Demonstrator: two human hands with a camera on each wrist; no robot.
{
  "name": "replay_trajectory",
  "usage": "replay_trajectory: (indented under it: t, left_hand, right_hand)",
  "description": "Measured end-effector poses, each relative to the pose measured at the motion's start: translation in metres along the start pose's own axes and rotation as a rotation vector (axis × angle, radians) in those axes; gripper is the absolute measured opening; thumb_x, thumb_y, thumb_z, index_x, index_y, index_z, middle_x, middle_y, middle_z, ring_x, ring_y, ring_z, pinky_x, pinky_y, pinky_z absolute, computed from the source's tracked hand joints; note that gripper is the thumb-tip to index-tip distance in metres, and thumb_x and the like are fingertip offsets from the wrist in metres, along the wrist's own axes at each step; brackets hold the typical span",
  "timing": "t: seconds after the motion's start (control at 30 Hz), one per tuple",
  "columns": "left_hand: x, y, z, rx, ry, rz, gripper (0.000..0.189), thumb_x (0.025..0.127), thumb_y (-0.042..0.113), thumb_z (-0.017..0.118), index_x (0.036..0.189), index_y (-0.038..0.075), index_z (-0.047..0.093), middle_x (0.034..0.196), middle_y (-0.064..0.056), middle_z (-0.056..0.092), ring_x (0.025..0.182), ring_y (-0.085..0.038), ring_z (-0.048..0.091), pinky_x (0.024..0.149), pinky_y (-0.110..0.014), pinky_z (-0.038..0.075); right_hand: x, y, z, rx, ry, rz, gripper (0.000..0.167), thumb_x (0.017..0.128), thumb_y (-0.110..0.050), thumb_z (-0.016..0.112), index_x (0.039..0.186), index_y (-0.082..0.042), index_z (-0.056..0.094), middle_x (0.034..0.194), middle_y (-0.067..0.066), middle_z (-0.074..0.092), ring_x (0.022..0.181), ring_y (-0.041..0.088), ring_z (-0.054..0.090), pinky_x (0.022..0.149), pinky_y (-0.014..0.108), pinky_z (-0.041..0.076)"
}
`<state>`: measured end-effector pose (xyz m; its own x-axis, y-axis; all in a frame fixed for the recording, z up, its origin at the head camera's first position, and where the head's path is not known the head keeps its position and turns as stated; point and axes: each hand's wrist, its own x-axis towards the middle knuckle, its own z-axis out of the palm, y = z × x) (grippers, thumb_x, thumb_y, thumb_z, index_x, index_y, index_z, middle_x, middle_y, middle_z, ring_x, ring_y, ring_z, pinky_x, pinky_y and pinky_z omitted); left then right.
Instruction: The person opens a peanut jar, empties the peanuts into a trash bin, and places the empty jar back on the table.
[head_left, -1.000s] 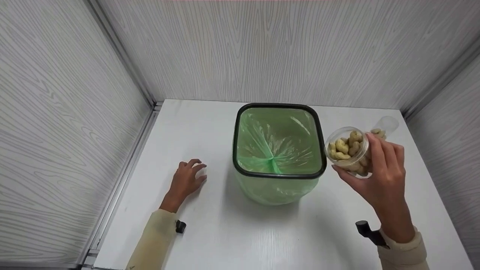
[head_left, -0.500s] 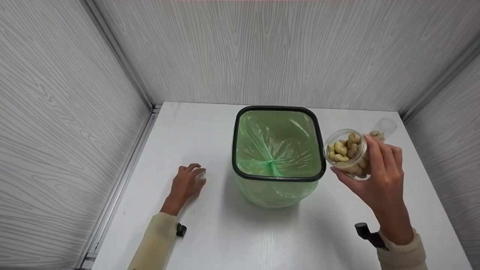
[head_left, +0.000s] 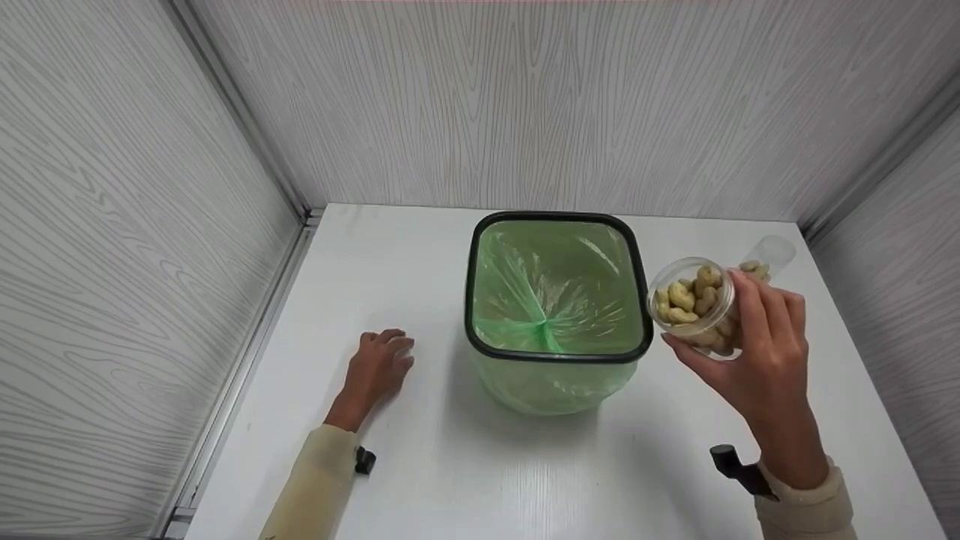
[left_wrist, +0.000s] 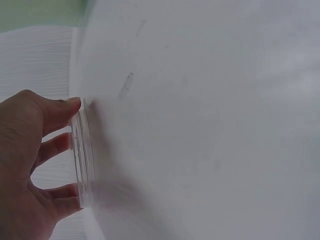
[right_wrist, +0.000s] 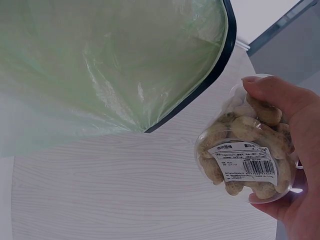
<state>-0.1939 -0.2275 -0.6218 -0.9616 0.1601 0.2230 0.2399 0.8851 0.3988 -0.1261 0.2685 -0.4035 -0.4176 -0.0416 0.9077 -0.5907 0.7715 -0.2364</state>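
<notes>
My right hand [head_left: 769, 356] grips a clear plastic jar [head_left: 694, 300] of unshelled peanuts beside the bin's right rim. The jar is uncovered and tilted, its mouth towards the bin; a printed label [right_wrist: 245, 162] on its base faces the right wrist camera. My left hand [head_left: 373, 366] is low over the table, left of the bin. The left wrist view shows its thumb and fingers holding a clear round lid [left_wrist: 83, 155] by the edge, at the white surface. From the head camera the hand hides most of that lid.
A square bin [head_left: 559, 358] with a black rim and green liner bag stands mid-table. Behind my right hand are a clear container [head_left: 774, 251] and a few peanuts [head_left: 754, 268], partly hidden. Panels enclose the white table [head_left: 525, 480] at the back and sides.
The head view has shifted slightly. My left fingers have drawn in a little. My right hand keeps the jar tilted in the same place by the bin.
</notes>
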Motion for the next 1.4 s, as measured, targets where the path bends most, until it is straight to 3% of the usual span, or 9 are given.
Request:
replay_trajectory:
  t: [0.27, 0.7, 0.87, 1.1, 1.4]
  left_hand:
    - [-0.001, -0.001, 0.0, -0.049, -0.021, -0.012, 0.029, 0.096, 0.018, 0.074, 0.125, 0.013, 0.075, 0.138, -0.008, 0.068, 0.129, -0.038, 0.058, 0.105, -0.05, 0.053]
    - [-0.003, -0.005, -0.003, 0.011, -0.102, 0.008, 0.043, 0.1, 0.032, 0.068, 0.14, 0.016, 0.066, 0.153, -0.007, 0.058, 0.149, -0.044, 0.043, 0.122, -0.057, 0.036]
    - [-0.003, -0.003, -0.002, 0.03, -0.067, 0.015, 0.046, 0.102, 0.037, 0.065, 0.144, 0.018, 0.063, 0.155, -0.006, 0.057, 0.151, -0.044, 0.04, 0.123, -0.057, 0.035]
    - [0.001, 0.004, -0.009, 0.063, 0.028, 0.094, 0.041, 0.102, 0.032, 0.065, 0.138, 0.012, 0.066, 0.147, -0.011, 0.063, 0.141, -0.043, 0.053, 0.117, -0.055, 0.042]
    - [0.008, 0.021, -0.026, 0.036, 0.016, 0.047, 0.044, 0.104, 0.037, 0.059, 0.14, 0.012, 0.063, 0.145, -0.01, 0.063, 0.137, -0.032, 0.056, 0.112, -0.052, 0.048]
  right_hand:
    - [0.0, 0.001, -0.003, -0.01, -0.015, 0.004, 0.085, 0.083, -0.062, 0.075, 0.129, 0.009, 0.064, 0.117, 0.032, 0.067, 0.098, 0.048, 0.052, 0.095, 0.04, 0.04]
    - [0.001, -0.002, -0.001, -0.002, 0.017, -0.025, 0.084, 0.084, -0.062, 0.075, 0.126, 0.01, 0.064, 0.115, 0.032, 0.068, 0.097, 0.049, 0.052, 0.092, 0.042, 0.038]
    - [0.001, -0.002, -0.001, -0.001, 0.011, -0.02, 0.085, 0.083, -0.062, 0.075, 0.127, 0.01, 0.064, 0.116, 0.032, 0.068, 0.098, 0.049, 0.052, 0.093, 0.041, 0.039]
    - [0.0, -0.002, -0.001, -0.002, 0.002, -0.018, 0.086, 0.083, -0.062, 0.074, 0.127, 0.01, 0.064, 0.117, 0.032, 0.068, 0.098, 0.049, 0.052, 0.092, 0.043, 0.038]
    - [0.001, -0.002, 0.0, -0.001, 0.005, -0.015, 0.086, 0.083, -0.063, 0.075, 0.127, 0.01, 0.064, 0.117, 0.032, 0.068, 0.099, 0.05, 0.053, 0.092, 0.042, 0.039]
